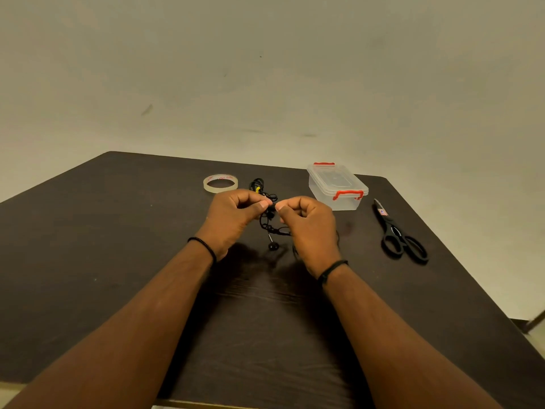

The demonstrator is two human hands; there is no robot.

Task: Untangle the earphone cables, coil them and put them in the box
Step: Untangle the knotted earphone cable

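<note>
Two hands work over a dark table (118,261) in the head view, the only view available. The left hand (236,215) and right hand (306,225) both have curled fingers and pinch the black cables (269,224) between thumb and forefinger, the thumb tips almost meeting. The cables hang as a knotted bundle between the hands, raised just above the table, with one earbud (273,246) dangling lowest. A second dark coil (257,184) with a yellow tie lies on the table just behind the hands; whether it joins the held bundle cannot be determined. The box (337,185), clear with red latches, stands to the right of the hands, lid on and apparently latched. A tape roll (220,182) lies behind the left hand, and scissors (398,231) lie to the right of the box. Handling judgement: the cables are very light, limp and thin, so they will sag and re-knot freely; the strands are probably fragile at the earbud joints. Take hold on the strand itself close to each knot, not on the earbud, and ease loops apart without pulling hard. The lid must be opened before stowing.
</note>
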